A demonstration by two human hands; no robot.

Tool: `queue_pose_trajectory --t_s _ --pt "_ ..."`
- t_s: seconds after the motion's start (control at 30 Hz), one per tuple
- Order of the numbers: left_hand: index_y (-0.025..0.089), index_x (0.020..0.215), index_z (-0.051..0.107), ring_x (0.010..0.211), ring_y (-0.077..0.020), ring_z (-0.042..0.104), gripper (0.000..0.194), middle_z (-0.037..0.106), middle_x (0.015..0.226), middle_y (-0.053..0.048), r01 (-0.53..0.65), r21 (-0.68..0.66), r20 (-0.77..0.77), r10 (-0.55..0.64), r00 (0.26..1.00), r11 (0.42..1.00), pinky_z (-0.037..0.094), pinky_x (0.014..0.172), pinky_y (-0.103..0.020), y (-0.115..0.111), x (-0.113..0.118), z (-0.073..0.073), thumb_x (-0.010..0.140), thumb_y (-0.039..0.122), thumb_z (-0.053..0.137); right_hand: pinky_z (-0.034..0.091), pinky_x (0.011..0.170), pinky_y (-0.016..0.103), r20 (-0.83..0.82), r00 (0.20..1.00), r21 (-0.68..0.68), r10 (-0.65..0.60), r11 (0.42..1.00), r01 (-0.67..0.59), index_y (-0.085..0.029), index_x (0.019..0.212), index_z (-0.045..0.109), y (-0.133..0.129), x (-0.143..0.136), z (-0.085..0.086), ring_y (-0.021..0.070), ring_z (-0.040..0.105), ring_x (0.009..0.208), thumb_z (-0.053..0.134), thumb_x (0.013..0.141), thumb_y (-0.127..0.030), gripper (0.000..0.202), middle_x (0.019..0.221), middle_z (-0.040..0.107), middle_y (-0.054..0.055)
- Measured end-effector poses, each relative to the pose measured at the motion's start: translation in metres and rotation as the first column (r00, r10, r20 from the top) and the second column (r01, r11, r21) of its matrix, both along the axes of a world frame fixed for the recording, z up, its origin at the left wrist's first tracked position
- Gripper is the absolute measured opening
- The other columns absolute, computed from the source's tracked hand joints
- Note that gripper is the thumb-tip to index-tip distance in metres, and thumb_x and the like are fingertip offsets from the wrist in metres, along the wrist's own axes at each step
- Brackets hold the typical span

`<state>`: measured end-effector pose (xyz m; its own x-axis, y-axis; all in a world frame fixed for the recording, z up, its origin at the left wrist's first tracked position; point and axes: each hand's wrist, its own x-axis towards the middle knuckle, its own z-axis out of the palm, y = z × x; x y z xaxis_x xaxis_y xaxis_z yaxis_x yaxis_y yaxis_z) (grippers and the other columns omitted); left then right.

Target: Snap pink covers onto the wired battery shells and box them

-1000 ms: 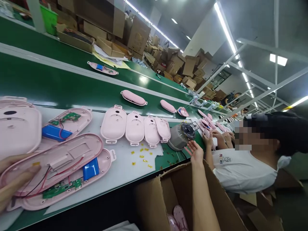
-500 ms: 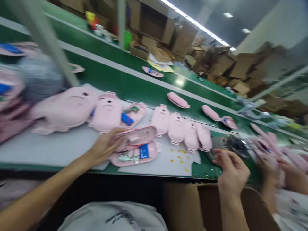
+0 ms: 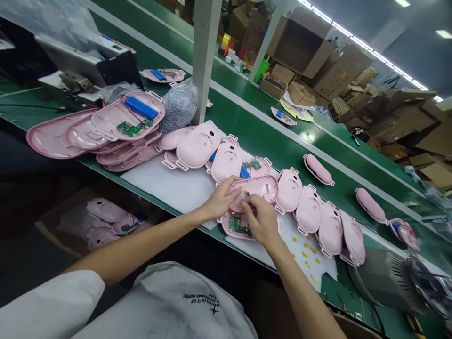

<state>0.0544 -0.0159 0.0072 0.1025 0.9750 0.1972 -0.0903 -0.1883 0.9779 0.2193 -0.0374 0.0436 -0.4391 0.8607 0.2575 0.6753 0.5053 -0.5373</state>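
My left hand [image 3: 221, 200] grips the edge of a pink plastic shell half [image 3: 264, 187], tilted so that its inner side faces me. My right hand [image 3: 262, 219] reaches into that shell with fingers pinched together; whatever is between the fingertips is too small and hidden to make out. A small yellow piece [image 3: 240, 188] shows inside the shell near my left thumb. Just below lies the other pink half [image 3: 229, 221] with a green circuit board [image 3: 238, 226], partly covered by my right hand. Several yellow pieces [image 3: 308, 255] are scattered on the white foam sheet [image 3: 259, 249].
Closed pink cases [image 3: 309, 209] line the sheet behind and right. Open shells [image 3: 123, 113] with a blue battery are stacked at left, by a bag of small grey parts [image 3: 181, 106] and a post [image 3: 205, 56]. A grey vented device [image 3: 383, 278] lies at right.
My right hand has moved left from beside the grey device to the held shell. My left hand keeps hold of the shell, now turned with its inside more visible. The view has swung left.
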Motion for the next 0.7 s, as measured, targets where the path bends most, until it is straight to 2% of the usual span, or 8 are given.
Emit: queue_pose_trajectory --t_s 0.13,0.27,0.33,0.47,0.53,0.6,0.67,0.7 --pt "0.015 0.111 0.056 0.103 -0.0199 0.056 0.030 0.062 0.106 -0.005 -0.010 -0.105 0.149 0.026 0.989 0.994 0.043 0.095 -0.029 -0.003 0.002 0.000 0.083 0.024 0.053 0.037 0.065 0.026 0.072 0.996 -0.023 -0.058 0.998 0.060 -0.021 0.078 0.061 -0.004 -0.017 0.000 0.0131 0.050 0.072 0.041 0.096 -0.031 0.028 0.078 0.049 0.000" --pt "0.016 0.108 0.058 0.086 -0.0168 0.058 0.030 0.063 0.095 -0.002 0.070 -0.167 0.349 -0.007 0.937 0.983 0.047 0.082 -0.026 -0.011 0.001 0.003 0.082 0.028 0.052 0.035 0.061 0.026 0.116 0.985 0.048 -0.126 0.991 0.121 -0.021 0.078 0.062 -0.005 -0.024 -0.006 0.0134 0.048 0.068 0.043 0.094 -0.034 0.028 0.077 0.047 0.000" --pt "0.016 0.110 0.058 0.081 -0.0166 0.059 0.033 0.064 0.093 -0.003 0.107 -0.159 0.401 -0.035 0.915 0.981 0.048 0.079 -0.026 -0.016 -0.001 0.004 0.082 0.031 0.052 0.034 0.060 0.027 0.141 0.977 0.100 -0.162 0.984 0.148 -0.021 0.077 0.063 -0.007 -0.026 -0.007 0.0141 0.048 0.068 0.046 0.093 -0.035 0.028 0.075 0.048 0.001" --pt "0.017 0.118 0.057 0.085 -0.0183 0.061 0.041 0.065 0.103 -0.005 0.141 -0.112 0.429 -0.081 0.900 0.984 0.048 0.078 -0.027 -0.023 -0.004 0.003 0.080 0.031 0.054 0.032 0.060 0.028 0.184 0.949 0.177 -0.255 0.958 0.223 -0.020 0.070 0.065 -0.008 -0.032 -0.012 0.0163 0.050 0.069 0.054 0.089 -0.041 0.030 0.072 0.054 0.002" --pt "0.016 0.119 0.056 0.087 -0.0196 0.061 0.045 0.065 0.103 -0.005 0.155 -0.115 0.411 -0.095 0.907 0.981 0.049 0.078 -0.028 -0.023 -0.005 0.001 0.076 0.028 0.057 0.033 0.061 0.028 0.166 0.929 0.150 -0.329 0.940 0.306 -0.020 0.060 0.061 -0.006 -0.031 -0.014 0.0168 0.051 0.065 0.061 0.083 -0.048 0.036 0.066 0.056 0.002" --pt "0.015 0.120 0.054 0.094 -0.0217 0.060 0.051 0.065 0.106 -0.007 0.132 -0.102 0.319 -0.093 0.943 0.986 0.049 0.082 -0.029 -0.021 -0.006 -0.002 0.072 0.025 0.064 0.035 0.059 0.028 0.125 0.917 0.066 -0.379 0.925 0.374 -0.020 0.054 0.056 -0.003 -0.020 -0.011 0.0161 0.051 0.059 0.065 0.078 -0.053 0.042 0.058 0.056 0.001" --pt "0.014 0.122 0.054 0.103 -0.0237 0.059 0.056 0.063 0.113 -0.009 0.124 -0.059 0.167 -0.113 0.979 0.990 0.048 0.088 -0.031 -0.020 -0.010 -0.004 0.070 0.024 0.070 0.037 0.057 0.028 0.046 0.917 0.012 -0.395 0.919 0.395 -0.020 0.058 0.057 -0.003 -0.001 0.004 0.0153 0.051 0.056 0.064 0.077 -0.055 0.041 0.059 0.057 0.000" --pt "0.014 0.123 0.054 0.105 -0.0242 0.058 0.055 0.062 0.116 -0.010 0.132 -0.022 0.085 -0.129 0.988 0.991 0.047 0.091 -0.032 -0.019 -0.013 -0.004 0.071 0.024 0.071 0.040 0.058 0.028 -0.004 0.915 0.047 -0.403 0.914 0.402 -0.019 0.065 0.059 -0.004 0.011 0.015 0.0158 0.053 0.060 0.064 0.077 -0.055 0.038 0.065 0.060 0.001"
